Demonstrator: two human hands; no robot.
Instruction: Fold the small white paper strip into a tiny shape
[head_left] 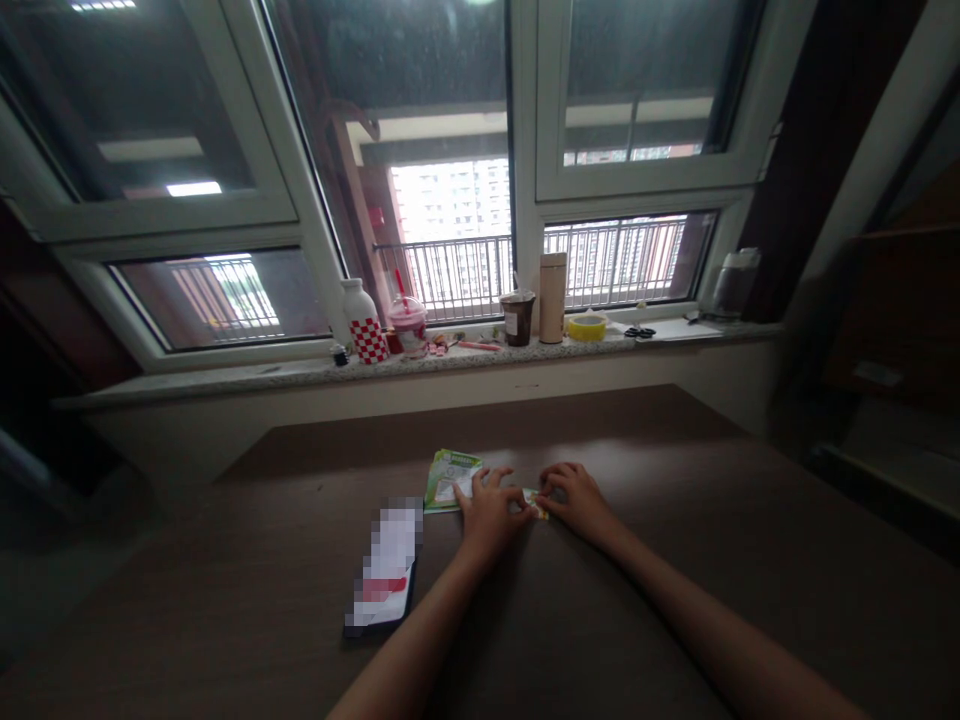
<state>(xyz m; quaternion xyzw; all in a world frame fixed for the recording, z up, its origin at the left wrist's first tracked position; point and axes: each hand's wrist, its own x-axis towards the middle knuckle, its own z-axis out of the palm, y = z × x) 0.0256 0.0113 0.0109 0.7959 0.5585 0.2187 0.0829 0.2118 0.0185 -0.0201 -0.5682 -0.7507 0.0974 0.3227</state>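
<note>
On the brown table [600,420], a small white packet with coloured spots [535,504] lies between my two hands. My left hand [491,508] pinches its left side, fingers bent. My right hand [574,497] has thumb and fingers closed on its right side. Just left of my left hand is a green and white packet [448,482], flat on the table; its right edge is partly covered by my fingers. Nearer to me on the left, a dark-edged flat object [386,575] with a blurred white and red top lies beside my left forearm.
Behind the table, the windowsill [465,362] holds a red-checked white bottle [365,325], a pink cup [409,325], a dark drink cup [517,318], a tan flask [553,298], yellow tape [586,328], black scissors [640,332] and a clear jug [736,285].
</note>
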